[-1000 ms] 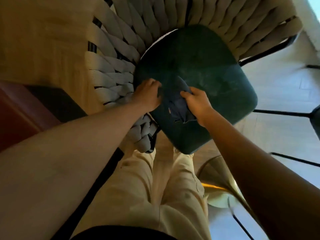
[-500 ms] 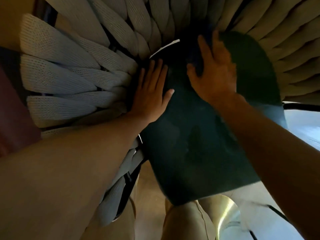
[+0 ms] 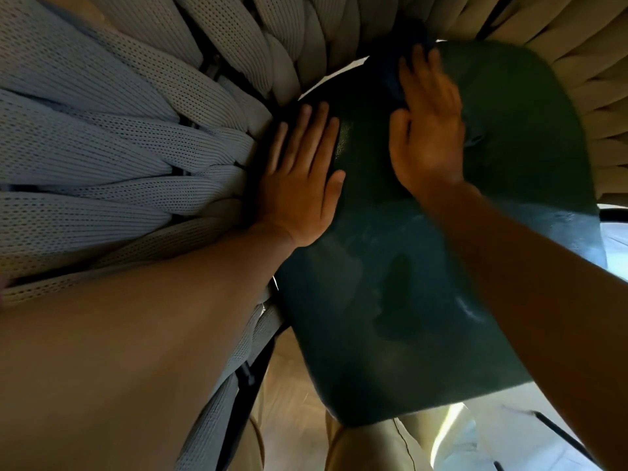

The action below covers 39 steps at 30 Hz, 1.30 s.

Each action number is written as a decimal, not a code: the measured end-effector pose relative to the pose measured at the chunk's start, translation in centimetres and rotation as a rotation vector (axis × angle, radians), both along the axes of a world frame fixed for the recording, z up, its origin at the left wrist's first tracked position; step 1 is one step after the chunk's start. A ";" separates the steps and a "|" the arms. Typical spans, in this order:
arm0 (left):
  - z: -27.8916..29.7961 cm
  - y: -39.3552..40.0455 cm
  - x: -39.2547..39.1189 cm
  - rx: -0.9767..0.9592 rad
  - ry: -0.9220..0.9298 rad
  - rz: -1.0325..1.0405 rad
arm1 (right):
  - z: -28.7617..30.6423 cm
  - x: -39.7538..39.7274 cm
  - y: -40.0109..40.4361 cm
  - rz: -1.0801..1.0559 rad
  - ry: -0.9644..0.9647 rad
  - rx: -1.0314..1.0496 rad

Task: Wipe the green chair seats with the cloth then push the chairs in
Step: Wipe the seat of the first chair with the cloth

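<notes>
the wiping step was in hand on the green chair seat (image 3: 424, 283), which filled the centre and right of the frame; the right hand (image 3: 426, 130), fingers straight, pressed the dark cloth (image 3: 390, 76) flat at upper centre; the left hand (image 3: 302, 178), fingers spread, lay flat at the seat's left edge beside the woven backrest (image 3: 119, 147); the next move likely called for drawing the cloth toward the lower frame.

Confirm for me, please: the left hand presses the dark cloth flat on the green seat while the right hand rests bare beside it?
Not quite: in the head view the right hand presses the dark cloth on the green seat, and the left hand rests bare beside it.
</notes>
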<state>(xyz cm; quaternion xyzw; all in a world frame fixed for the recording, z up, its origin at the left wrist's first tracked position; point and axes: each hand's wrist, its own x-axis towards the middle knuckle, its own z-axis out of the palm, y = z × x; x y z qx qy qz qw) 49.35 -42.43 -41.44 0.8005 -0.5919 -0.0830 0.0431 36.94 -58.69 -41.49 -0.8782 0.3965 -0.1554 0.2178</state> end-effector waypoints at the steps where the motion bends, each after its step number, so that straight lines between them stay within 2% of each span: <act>1: 0.0 0.0 0.0 -0.013 -0.002 -0.005 | 0.0 -0.3 0.0 0.030 -0.017 -0.002; 12: 0.0 0.2 0.1 -0.056 -0.006 -0.017 | 0.4 -2.8 3.1 0.163 -0.153 0.021; 17: 0.2 0.1 0.1 -0.039 0.007 -0.024 | 0.8 -4.0 5.0 0.136 -0.190 0.025; 25: 0.6 0.1 0.0 -0.012 -0.024 -0.036 | 3.0 -7.5 8.6 0.132 -0.180 0.174; 27: 0.8 0.0 0.0 -0.010 -0.013 -0.037 | 4.0 -8.0 8.6 0.109 -0.168 0.270; 29: 1.0 0.0 0.0 -0.016 0.017 -0.027 | 5.1 -8.4 8.1 0.014 -0.159 0.468; 31: 1.4 -0.2 0.0 -0.029 0.061 -0.029 | 6.4 -8.4 7.2 -0.195 -0.184 0.753; 33: 1.8 -0.9 0.0 -0.033 0.092 -0.098 | 7.7 -8.1 5.9 -0.439 -0.275 0.955; 34: 2.0 -1.8 -0.1 -0.030 0.103 -0.156 | 8.2 -8.0 5.0 -0.544 -0.343 0.994; 37: 2.0 -5.3 -0.2 -0.026 0.122 -0.330 | 9.2 -7.5 1.8 -0.656 -0.585 0.920; 39: 1.9 -8.0 -0.4 -0.029 0.132 -0.385 | 9.4 -7.2 -0.4 -0.582 -0.621 0.703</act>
